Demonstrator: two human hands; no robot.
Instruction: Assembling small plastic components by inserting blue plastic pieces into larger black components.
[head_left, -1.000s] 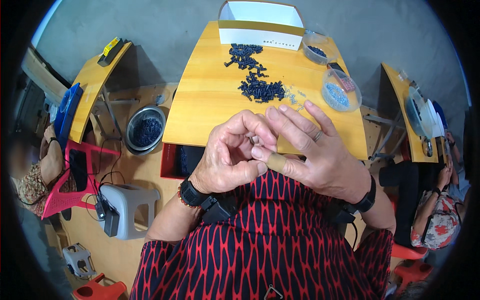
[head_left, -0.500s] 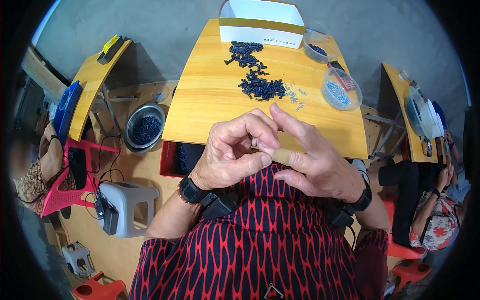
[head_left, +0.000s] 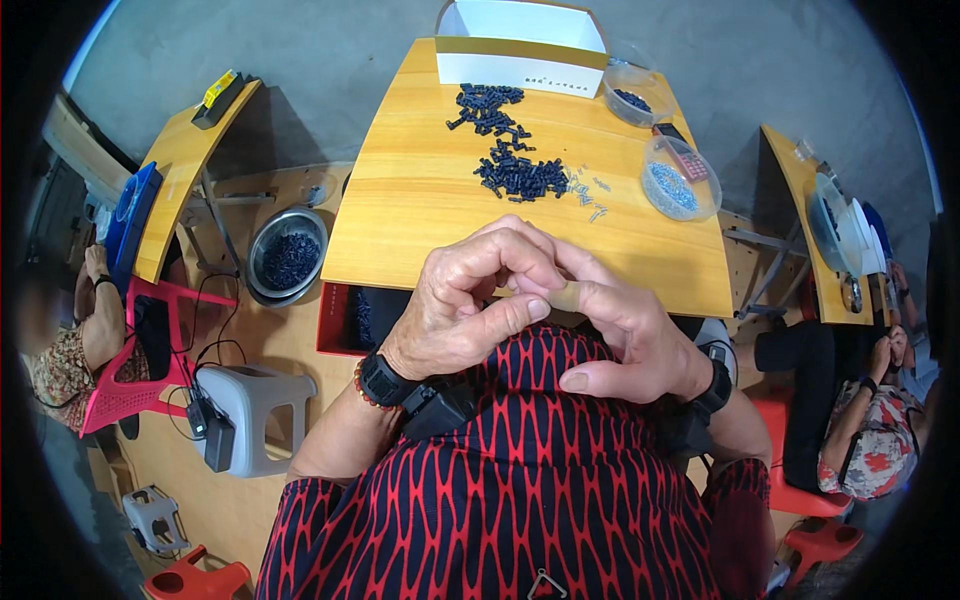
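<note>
Just above the near edge of the counter (head_left: 400, 205), the left hand (head_left: 470, 298) and right hand (head_left: 632, 335) meet fingertip to fingertip. The left grip brings thumb and forefinger close together; whether anything sits inside it cannot be told, since the fingers cover the gap. The right hand's forefinger, wrapped in a tan band (head_left: 566, 297), reaches the left fingertips, while its thumb stands off, low and free; what that grip holds, if anything, is hidden too. The work looks to be partway along: a near heap of dark pieces (head_left: 522, 177) and a far heap of dark pieces (head_left: 490, 108) lie loose mid-counter, apparently still to be handled, with small clear pieces (head_left: 590, 200) just right of the near one. More stock waits at the right in a clear bowl of pale blue bits (head_left: 706, 198) and a farther clear bowl of dark bits (head_left: 632, 118). A white box (head_left: 500, 74) stands at the far edge, its contents not visible, so how much is finished cannot be judged. Compared with the frame a second ago, the right hand's fingers, then spread wide toward the far side, are folded in behind the left ones, and its thumb has dropped nearer; the heaps look unchanged.
</note>
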